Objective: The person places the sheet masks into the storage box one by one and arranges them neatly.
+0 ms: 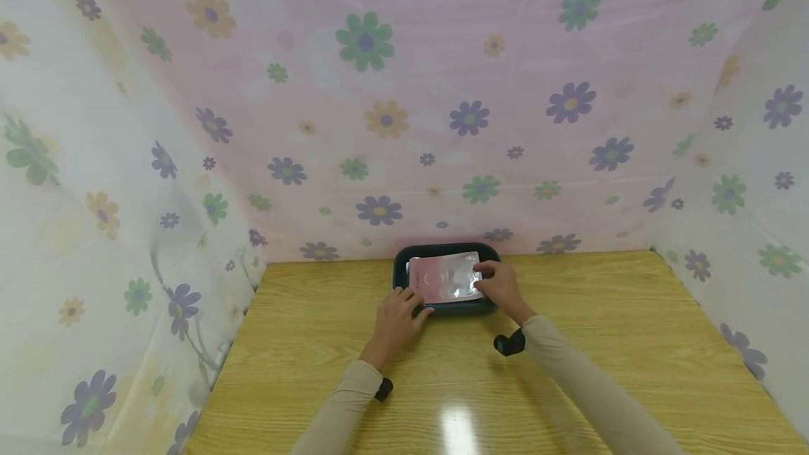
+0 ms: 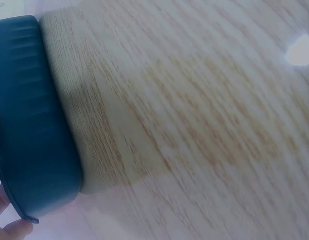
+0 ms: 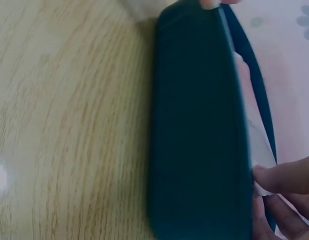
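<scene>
A dark blue-green plastic basket (image 1: 464, 308) stands at the table's back edge. A flat pink and silver packet (image 1: 436, 278) lies across its top, and something white shows under the packet's left side. My left hand (image 1: 398, 314) grips the front left rim of the basket, fingers over the edge and thumb outside. With thumb and fingers my right hand (image 1: 502, 288) pinches the packet's silver right end. The right wrist view shows that pinch just inside the rim, with the packet's edge (image 3: 259, 135) rising behind the front wall.
The wooden table (image 1: 284, 357) reaches from the basket toward me, with a bright light reflection (image 1: 458, 427) near the front. Flower-printed cloth (image 1: 404, 160) hangs right behind the basket and along both sides.
</scene>
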Action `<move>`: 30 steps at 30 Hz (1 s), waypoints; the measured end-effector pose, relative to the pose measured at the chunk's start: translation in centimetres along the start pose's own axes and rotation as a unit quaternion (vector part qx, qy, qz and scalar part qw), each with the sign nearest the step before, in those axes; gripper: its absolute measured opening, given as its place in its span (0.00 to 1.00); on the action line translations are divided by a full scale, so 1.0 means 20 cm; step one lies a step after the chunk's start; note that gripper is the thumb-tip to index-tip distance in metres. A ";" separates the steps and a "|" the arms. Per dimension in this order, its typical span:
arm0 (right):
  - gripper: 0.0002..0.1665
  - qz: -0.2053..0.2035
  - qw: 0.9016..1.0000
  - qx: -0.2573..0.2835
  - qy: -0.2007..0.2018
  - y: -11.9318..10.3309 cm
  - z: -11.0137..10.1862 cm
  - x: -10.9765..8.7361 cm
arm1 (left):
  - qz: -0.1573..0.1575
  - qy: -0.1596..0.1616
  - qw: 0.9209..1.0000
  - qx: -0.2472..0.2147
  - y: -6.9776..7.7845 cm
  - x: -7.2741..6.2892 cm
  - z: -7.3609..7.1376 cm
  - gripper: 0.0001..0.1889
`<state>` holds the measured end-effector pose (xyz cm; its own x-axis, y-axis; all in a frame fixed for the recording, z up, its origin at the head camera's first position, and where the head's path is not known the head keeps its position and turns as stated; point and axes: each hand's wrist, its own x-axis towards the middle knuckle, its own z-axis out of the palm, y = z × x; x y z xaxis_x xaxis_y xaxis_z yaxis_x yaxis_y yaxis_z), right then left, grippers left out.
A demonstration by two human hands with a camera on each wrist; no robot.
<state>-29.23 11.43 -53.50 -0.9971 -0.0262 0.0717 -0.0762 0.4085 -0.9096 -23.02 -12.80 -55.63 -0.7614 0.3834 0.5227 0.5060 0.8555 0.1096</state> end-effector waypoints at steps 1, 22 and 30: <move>0.20 -0.011 1.000 -0.023 0.009 0.00 0.01 0.00 | -0.001 0.000 1.000 -0.003 0.00 0.00 0.00 0.13; 0.19 -0.060 0.983 -0.173 0.022 -0.02 0.05 -0.01 | -0.010 0.005 1.000 -0.028 0.00 0.00 -0.01 0.12; 0.18 -0.059 0.980 -0.191 0.020 0.02 0.05 0.00 | -0.011 -0.001 1.000 -0.023 0.00 -0.01 0.00 0.13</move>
<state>-29.18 10.56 -54.24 -0.9798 -0.0605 0.1908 -0.1758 0.7159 -0.6757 -22.92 -12.80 -55.70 -0.7727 0.3659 0.5187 0.5079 0.8466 0.1593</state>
